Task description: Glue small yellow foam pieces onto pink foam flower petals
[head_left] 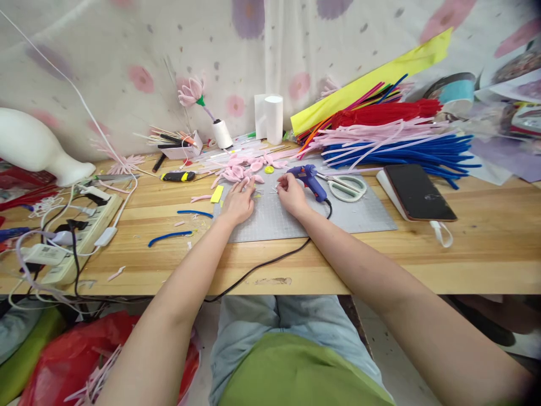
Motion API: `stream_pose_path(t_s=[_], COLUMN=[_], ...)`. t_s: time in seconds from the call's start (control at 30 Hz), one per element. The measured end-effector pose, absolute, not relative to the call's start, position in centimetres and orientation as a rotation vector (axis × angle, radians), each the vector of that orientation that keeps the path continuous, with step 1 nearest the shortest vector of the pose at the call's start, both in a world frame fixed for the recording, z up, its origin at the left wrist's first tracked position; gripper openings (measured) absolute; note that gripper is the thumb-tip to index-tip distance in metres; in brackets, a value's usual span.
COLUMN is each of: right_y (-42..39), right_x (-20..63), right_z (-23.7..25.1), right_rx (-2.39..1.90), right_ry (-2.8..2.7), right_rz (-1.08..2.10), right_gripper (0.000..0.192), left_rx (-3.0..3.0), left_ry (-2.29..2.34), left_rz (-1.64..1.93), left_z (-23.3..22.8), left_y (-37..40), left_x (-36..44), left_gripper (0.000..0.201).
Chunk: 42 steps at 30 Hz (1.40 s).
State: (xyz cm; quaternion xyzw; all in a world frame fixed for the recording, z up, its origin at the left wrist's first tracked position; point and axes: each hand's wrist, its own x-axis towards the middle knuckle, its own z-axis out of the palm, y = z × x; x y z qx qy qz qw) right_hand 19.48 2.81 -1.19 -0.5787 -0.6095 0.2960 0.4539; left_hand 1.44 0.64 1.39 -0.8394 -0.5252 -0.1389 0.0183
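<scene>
My left hand (pixel 239 202) lies flat on the grey cutting mat (pixel 359 214), fingers spread and reaching toward a cluster of pink pipe-cleaner petals (pixel 239 171). To its right, my right hand (pixel 291 194) rests on the mat with fingers pinched around something small; what it is I cannot make out. A blue glue gun (pixel 311 181) lies just right of that hand, its black cord (pixel 262 265) trailing off the table's front edge. White scissors (pixel 347 188) lie beyond the gun.
Heaps of blue, pink and red pipe cleaners (pixel 397 144) fill the back right. A black phone (pixel 419 193) lies right of the mat. A power strip (pixel 80 237) with tangled cables sits left. Blue pipe-cleaner pieces (pixel 169 237), a yellow scrap (pixel 217 194) and a knife (pixel 178 176) lie nearby.
</scene>
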Motion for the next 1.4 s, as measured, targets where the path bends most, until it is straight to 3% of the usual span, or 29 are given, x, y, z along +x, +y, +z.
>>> stream_pose_path(t_s=[0.33, 0.6, 0.9, 1.2, 1.4], right_y=[2.6, 2.6, 2.4, 2.1, 1.6], right_x=[19.5, 19.4, 19.4, 19.3, 21.2], right_z=[-0.9, -1.1, -0.8, -0.6, 3.7], right_rx=[-1.449, -1.481, -1.453, -1.445, -1.356], right_ry=[-1.525, -1.565, -1.542, -1.575, -1.832], right_rz=[0.699, 0.667, 0.687, 0.642, 0.520], right_gripper=[0.018, 0.024, 0.021, 0.021, 0.018], left_rx=[-2.473, -2.658, -2.463, -2.537, -2.529], left_ry=[-1.801, -1.745, -1.926, -1.806, -1.857], left_rz=[-0.964, -0.841, -1.057, -0.559, -0.497], left_z=[1.4, 0.9, 0.9, 1.1, 1.1], left_y=[1.7, 1.3, 2.0, 0.4, 0.8], left_x=[0.9, 1.4, 1.0, 3.4, 3.5], left_gripper=[0.066, 0.071, 0.071, 0.073, 0.074])
